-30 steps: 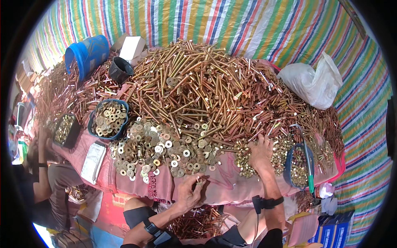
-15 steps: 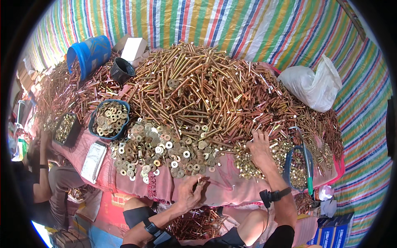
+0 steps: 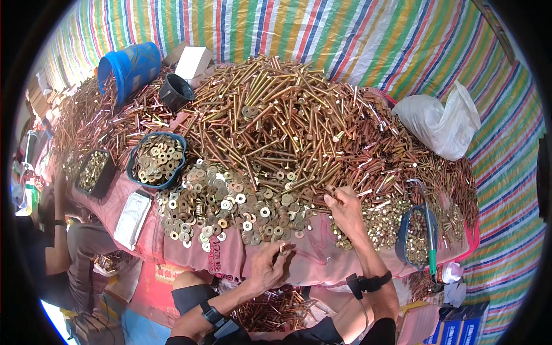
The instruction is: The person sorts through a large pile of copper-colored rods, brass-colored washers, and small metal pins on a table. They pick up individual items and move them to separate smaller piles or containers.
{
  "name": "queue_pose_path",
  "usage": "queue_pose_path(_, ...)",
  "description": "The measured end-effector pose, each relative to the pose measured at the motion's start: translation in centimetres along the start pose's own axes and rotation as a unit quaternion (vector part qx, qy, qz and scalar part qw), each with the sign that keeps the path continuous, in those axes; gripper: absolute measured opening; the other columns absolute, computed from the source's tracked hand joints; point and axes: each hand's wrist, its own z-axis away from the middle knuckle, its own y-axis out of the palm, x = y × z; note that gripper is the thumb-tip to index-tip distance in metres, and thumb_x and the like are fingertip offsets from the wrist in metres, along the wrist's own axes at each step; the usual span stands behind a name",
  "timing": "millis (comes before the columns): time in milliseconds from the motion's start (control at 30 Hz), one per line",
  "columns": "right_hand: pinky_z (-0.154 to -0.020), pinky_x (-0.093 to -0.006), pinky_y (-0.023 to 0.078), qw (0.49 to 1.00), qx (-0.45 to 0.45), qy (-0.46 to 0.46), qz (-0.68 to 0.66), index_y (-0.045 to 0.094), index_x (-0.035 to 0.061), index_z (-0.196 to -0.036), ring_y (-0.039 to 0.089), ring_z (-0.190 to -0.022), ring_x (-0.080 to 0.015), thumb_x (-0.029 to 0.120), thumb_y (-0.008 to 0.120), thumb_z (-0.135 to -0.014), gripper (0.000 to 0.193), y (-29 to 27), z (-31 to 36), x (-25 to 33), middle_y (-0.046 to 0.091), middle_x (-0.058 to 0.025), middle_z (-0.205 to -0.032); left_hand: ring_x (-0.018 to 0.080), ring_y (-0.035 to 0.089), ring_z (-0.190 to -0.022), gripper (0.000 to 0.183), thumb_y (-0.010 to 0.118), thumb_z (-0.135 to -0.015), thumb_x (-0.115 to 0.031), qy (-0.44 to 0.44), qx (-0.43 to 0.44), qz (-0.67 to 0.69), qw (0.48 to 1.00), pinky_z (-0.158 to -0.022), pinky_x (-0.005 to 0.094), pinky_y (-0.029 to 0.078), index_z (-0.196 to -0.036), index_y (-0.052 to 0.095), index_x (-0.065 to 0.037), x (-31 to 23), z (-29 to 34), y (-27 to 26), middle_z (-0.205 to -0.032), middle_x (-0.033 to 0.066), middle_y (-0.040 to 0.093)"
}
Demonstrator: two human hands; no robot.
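A big heap of brass-coloured bolts (image 3: 276, 109) covers the middle of the pink cloth. At its near side lie loose flat washers (image 3: 230, 201), and small shiny nuts (image 3: 385, 224) are spread to the right of them. My left hand (image 3: 269, 267) rests at the cloth's near edge, thumb and fingers pinched together; whatever is at its tips is too small to name. My right hand (image 3: 348, 215) is over the border between bolts and nuts. Its fingers are curled and closed near the bolt ends, and what they hold cannot be made out.
A blue tub of washers (image 3: 183, 146) stands left, a blue tub of nuts (image 3: 402, 241) right, with a green-handled metal tool (image 3: 432, 259) across it. Behind are a tipped blue bucket (image 3: 135, 69), a black cup (image 3: 177, 91) and a white sack (image 3: 440, 123). Another person's arm (image 3: 59, 241) is at far left.
My right hand has moved left from over the nuts to the edge of the bolts, its spread fingers now curled in. The left hand stays pinched in nearly the same place.
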Motion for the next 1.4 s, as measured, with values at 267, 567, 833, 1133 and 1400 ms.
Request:
queue_pose_path(267,-0.072,-0.0305,0.062,0.919,-0.046,0.191,-0.342,0.060,-0.0098,-0.140,0.072,-0.088,-0.0190,0.015,0.071,-0.105,0.045,1.8,4.3,-0.7,0.071,-0.0128,-0.115,0.0330,0.071,-0.085,0.027,0.066,-0.095,-0.005,0.013,-0.019,0.018,1.000,-0.076,0.0427,0.057,-0.121,0.075,-0.006,-0.3,-0.3,0.1,-0.099,0.0152,0.076)
queue_pose_path(567,-0.077,-0.0317,0.066,0.878,-0.045,0.125,-0.459,0.020,-0.0051,-0.165,0.076,-0.098,-0.0246,0.007,0.074,-0.101,0.085,3.4,7.4,2.3,0.072,-0.0216,-0.121,0.0280,0.075,-0.097,0.025,0.067,-0.100,-0.007,-0.018,0.027,-0.005,0.999,-0.090,0.0384,0.057,-0.125,0.071,-0.004,-0.3,-0.3,-0.3,-0.108,0.0114,0.081)
queue_pose_path(833,-0.078,-0.0341,0.066,0.910,-0.004,0.022,-0.415,0.016,-0.0034,-0.167,0.077,-0.098,-0.0282,0.012,0.071,-0.105,0.084,3.8,8.4,6.5,0.073,-0.0239,-0.116,0.0301,0.072,-0.089,0.026,0.069,-0.094,-0.004,0.000,0.001,0.007,1.000,-0.081,0.0398,0.057,-0.119,0.076,-0.008,-0.6,-0.5,-0.1,-0.102,0.0122,0.078)
queue_pose_path(1133,-0.080,-0.0323,0.065,0.951,0.040,-0.076,-0.297,0.035,-0.0017,-0.161,0.077,-0.099,-0.0242,0.004,0.072,-0.102,0.069,5.5,9.4,7.5,0.074,-0.0213,-0.116,0.0340,0.072,-0.088,0.033,0.073,-0.088,-0.003,-0.011,0.000,-0.025,1.000,-0.079,0.0434,0.058,-0.120,0.075,-0.008,-0.6,-0.3,-0.1,-0.102,0.0137,0.078)
queue_pose_path(1400,-0.078,-0.0338,0.063,0.954,-0.004,-0.298,-0.031,0.064,-0.0026,-0.139,0.076,-0.093,-0.0225,0.005,0.081,-0.093,0.049,4.5,9.3,8.4,0.075,-0.0164,-0.113,0.0361,0.070,-0.092,0.044,0.077,-0.088,-0.006,0.060,-0.046,-0.022,0.997,-0.082,0.0438,0.056,-0.131,0.070,-0.002,-0.2,-0.3,0.3,-0.110,0.0185,0.074)
